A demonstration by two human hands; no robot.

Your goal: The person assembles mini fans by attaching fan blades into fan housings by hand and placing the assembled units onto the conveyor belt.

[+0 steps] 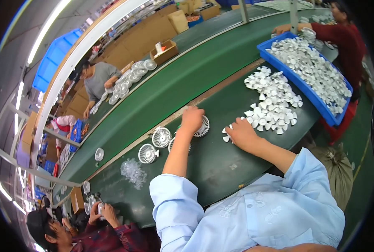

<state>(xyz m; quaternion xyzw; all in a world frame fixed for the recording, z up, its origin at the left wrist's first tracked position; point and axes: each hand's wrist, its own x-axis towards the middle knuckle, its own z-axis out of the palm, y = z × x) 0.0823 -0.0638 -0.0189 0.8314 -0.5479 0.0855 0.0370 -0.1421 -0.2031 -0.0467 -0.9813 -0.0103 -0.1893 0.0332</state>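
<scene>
My left hand [192,119] is closed at the rim of a round white slatted fan housing [203,127] on the dark green table; its fingertips are partly hidden. Beside it lie more such housings, one [161,137] with a small stem, another [147,153] nearer, and one partly covered by my left forearm. My right hand [241,133] is closed, palm down, with a small white fan blade [226,137] at its fingertips. Just beyond it spreads a loose heap of white three-lobed fan blades [271,101].
A blue tray [275,59] full of fan blades stands at the right. Small clear plastic pieces [133,172] lie at the left. A green conveyor belt [153,103] runs behind the table. Co-workers sit at lower left, across the belt and at far right. A tied sack [333,168] stands at right.
</scene>
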